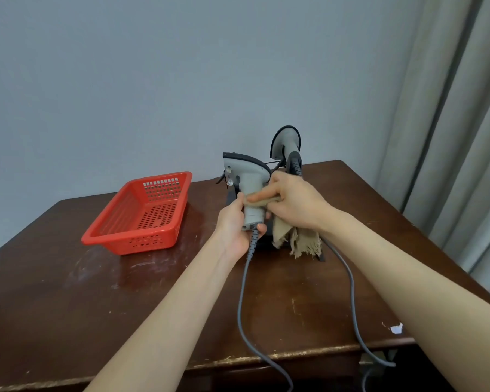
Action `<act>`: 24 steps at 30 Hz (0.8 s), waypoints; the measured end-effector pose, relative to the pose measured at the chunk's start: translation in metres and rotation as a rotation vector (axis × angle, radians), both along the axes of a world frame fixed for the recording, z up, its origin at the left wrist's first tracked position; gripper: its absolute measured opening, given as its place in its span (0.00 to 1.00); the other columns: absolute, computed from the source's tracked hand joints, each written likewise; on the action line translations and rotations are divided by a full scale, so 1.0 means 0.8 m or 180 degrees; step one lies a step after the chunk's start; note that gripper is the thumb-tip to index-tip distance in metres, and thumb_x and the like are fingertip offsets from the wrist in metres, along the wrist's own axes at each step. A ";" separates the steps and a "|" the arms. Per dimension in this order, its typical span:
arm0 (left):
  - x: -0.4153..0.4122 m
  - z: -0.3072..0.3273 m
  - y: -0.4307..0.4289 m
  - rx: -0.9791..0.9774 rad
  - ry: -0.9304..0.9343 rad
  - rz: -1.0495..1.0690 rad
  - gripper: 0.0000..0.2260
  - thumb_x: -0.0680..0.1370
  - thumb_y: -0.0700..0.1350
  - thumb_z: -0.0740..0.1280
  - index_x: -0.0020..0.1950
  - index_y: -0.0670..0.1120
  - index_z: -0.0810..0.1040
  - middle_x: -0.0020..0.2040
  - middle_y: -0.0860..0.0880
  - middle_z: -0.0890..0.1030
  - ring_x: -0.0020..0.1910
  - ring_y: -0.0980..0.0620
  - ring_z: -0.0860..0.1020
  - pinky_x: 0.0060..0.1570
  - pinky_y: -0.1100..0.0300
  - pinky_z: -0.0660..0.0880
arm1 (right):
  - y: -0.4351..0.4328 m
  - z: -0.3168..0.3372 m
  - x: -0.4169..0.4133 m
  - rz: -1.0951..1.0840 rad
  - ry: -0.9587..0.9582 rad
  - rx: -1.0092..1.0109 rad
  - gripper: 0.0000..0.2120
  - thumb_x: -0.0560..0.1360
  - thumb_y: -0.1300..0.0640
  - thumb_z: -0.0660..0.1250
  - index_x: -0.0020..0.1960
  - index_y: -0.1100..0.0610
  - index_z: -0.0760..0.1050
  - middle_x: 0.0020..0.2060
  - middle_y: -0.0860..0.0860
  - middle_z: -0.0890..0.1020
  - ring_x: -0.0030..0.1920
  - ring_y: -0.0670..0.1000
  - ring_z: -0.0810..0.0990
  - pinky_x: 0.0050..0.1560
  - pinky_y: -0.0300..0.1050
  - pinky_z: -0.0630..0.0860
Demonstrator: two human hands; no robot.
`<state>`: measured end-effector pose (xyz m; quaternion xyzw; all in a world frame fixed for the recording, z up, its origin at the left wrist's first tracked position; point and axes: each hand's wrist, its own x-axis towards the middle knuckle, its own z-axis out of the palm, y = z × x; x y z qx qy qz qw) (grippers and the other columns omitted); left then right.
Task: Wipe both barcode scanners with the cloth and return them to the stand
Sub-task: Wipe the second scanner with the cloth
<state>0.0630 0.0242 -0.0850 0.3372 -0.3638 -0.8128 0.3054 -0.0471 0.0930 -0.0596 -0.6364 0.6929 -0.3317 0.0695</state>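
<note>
Left hand (232,230) grips the grey barcode scanner (248,179) by its handle base, above the bench (68,292). Right hand (294,202) pinches the beige cloth (297,241) against that handle. Second scanner (285,141) stands upright just behind.

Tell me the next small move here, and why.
Probably slide the cloth up the handle toward the head: the right hand holds it against the grey scanner mid-handle, the left hand grips the handle's base, and the head is not yet under the cloth.
</note>
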 end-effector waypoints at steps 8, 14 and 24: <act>0.003 0.005 0.002 0.0103 0.0090 0.0016 0.19 0.82 0.53 0.54 0.54 0.40 0.76 0.40 0.43 0.78 0.26 0.51 0.75 0.16 0.67 0.66 | -0.005 -0.003 -0.012 -0.0012 -0.0291 -0.0152 0.18 0.75 0.58 0.63 0.53 0.35 0.79 0.41 0.37 0.74 0.49 0.43 0.75 0.50 0.43 0.74; 0.015 0.005 -0.010 0.0052 0.0083 0.0182 0.22 0.82 0.55 0.54 0.62 0.36 0.71 0.41 0.42 0.76 0.28 0.51 0.75 0.16 0.66 0.67 | 0.019 0.009 -0.022 -0.0261 0.0551 0.0356 0.18 0.71 0.57 0.62 0.56 0.40 0.77 0.45 0.41 0.78 0.51 0.51 0.77 0.51 0.48 0.75; 0.011 0.013 0.022 -0.0457 -0.0114 -0.0040 0.14 0.81 0.45 0.56 0.60 0.38 0.73 0.38 0.43 0.77 0.28 0.48 0.76 0.18 0.65 0.66 | -0.007 0.021 -0.013 -0.0534 0.0120 -0.1027 0.14 0.75 0.62 0.63 0.57 0.50 0.80 0.49 0.47 0.75 0.48 0.47 0.73 0.46 0.41 0.69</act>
